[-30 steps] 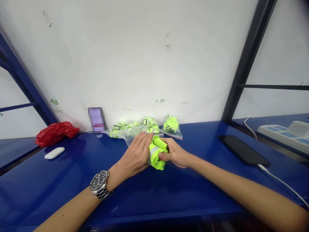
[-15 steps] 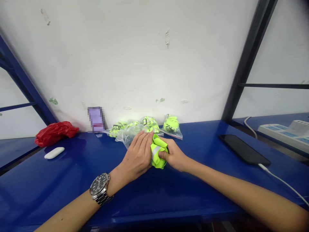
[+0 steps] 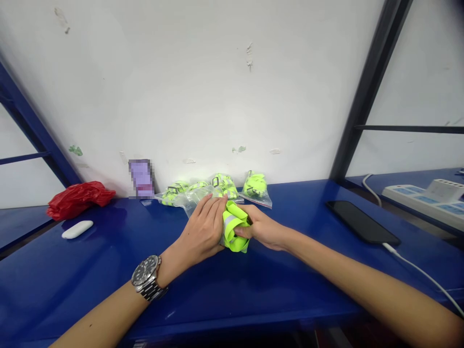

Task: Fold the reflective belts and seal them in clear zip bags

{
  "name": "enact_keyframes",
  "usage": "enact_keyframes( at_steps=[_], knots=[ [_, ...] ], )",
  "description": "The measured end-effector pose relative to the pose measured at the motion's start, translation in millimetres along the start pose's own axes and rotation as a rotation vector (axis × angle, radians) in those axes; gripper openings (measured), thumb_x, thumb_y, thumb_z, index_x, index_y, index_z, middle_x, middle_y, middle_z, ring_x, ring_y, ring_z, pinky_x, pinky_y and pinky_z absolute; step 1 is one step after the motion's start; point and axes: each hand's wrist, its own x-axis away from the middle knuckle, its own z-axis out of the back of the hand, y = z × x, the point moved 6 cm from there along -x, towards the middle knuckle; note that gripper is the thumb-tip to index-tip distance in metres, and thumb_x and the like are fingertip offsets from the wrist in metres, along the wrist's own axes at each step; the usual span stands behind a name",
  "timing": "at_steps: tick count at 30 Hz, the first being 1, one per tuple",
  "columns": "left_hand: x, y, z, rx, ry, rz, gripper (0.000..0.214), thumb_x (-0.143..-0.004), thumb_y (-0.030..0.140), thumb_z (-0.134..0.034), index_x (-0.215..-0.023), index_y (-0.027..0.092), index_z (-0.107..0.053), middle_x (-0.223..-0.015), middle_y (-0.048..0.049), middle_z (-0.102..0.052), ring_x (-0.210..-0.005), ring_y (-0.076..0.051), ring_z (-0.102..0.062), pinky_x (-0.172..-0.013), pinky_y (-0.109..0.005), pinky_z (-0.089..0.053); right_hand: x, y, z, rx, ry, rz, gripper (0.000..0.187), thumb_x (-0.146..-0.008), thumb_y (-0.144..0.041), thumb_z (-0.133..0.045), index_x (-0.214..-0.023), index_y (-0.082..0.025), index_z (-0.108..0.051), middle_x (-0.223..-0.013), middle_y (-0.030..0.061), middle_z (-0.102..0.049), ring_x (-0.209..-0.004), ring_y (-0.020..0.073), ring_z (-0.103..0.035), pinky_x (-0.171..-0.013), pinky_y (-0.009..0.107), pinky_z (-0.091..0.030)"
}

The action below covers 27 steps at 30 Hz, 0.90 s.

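Note:
Both hands grip a crumpled bundle of fluorescent yellow fabric with a silver reflective stripe (image 3: 235, 232), probably hi-vis material, at the middle of the blue table (image 3: 108, 299). My left hand (image 3: 203, 227) presses its left side, with the fingers pointing up and a steel wristwatch (image 3: 146, 274) on the wrist. My right hand (image 3: 259, 227) holds the right side, its thumb over the fabric. A clear plastic bag (image 3: 194, 200) lies under and behind my left fingertips. Several zip bags of the same yellow material (image 3: 223, 186) lie just beyond.
A red plastic bag (image 3: 78, 199) and a white oval object (image 3: 77, 229) lie at the left. A black phone (image 3: 362, 222) on a white cable and a power strip (image 3: 424, 199) are at the right. A white wall and dark metal uprights stand behind.
The yellow bundle has been squeezed and turned a little between my hands. My right thumb has shifted on it, and the view has moved slightly.

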Motion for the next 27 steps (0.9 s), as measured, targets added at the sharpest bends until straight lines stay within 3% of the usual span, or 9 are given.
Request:
enact_keyframes(
  at_steps=[5,16,27],
  knots=[
    [-1,5,0.6,0.022,0.014,0.010,0.087,-0.077,0.037,-0.055,-0.140,-0.013,-0.020,-0.131,-0.0314,-0.047,-0.120,-0.040,-0.047,-0.108,-0.055,-0.034,-1,-2,-5,0.064,0.124,0.084,0.038,-0.055,-0.005,-0.051,-0.090,-0.017,-0.061,-0.078,-0.0015,-0.057,-0.071,0.0127,-0.051,-0.061,0.023,-0.041],
    [-2,11,7.9,0.057,0.069,0.028,0.086,-0.080,0.031,-0.054,-0.142,-0.011,-0.013,-0.131,-0.0333,-0.046,-0.120,-0.042,-0.047,-0.099,-0.057,-0.043,-5,-3,-5,0.114,0.208,0.184,0.033,-0.064,-0.008,-0.060,-0.095,-0.017,-0.058,-0.083,-0.0007,-0.060,-0.071,0.0128,-0.050,-0.064,0.025,-0.043],
    [-3,17,3.4,0.033,0.043,0.046,0.085,-0.081,0.028,-0.051,-0.142,-0.014,-0.010,-0.136,-0.0361,-0.039,-0.122,-0.045,-0.042,-0.101,-0.059,-0.040,1,-3,-2,0.394,0.373,0.215,0.023,-0.068,-0.014,-0.059,-0.091,-0.017,-0.060,-0.080,0.0015,-0.062,-0.071,0.0159,-0.051,-0.066,0.027,-0.044]
  ],
)
